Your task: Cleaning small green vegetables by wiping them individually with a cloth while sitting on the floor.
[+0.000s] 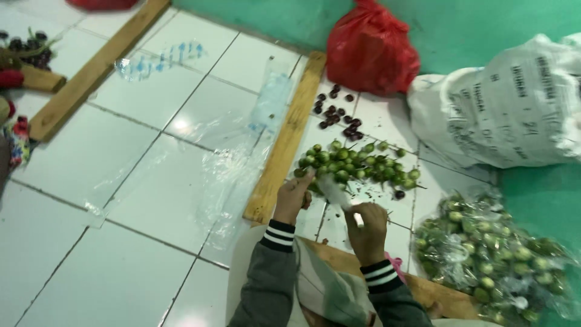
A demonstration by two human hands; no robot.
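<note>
Head camera is looking down: the right hand [367, 227] is pinching a thin clear plastic bag [334, 191], while the left hand [295, 195] is closing on small green fruits [357, 165], sorted apart from dark purple ones [339, 114]. Beyond, the red bag [370, 49] is hiding its contents.

Two hands [295, 197], one red bag [370, 49], one white sack [502, 109]

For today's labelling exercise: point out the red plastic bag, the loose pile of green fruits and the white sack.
red plastic bag [370, 49], head view, bulging middle
pile of green fruits [357, 163], head view, centre of heap
white sack [508, 112], head view, front face
</note>
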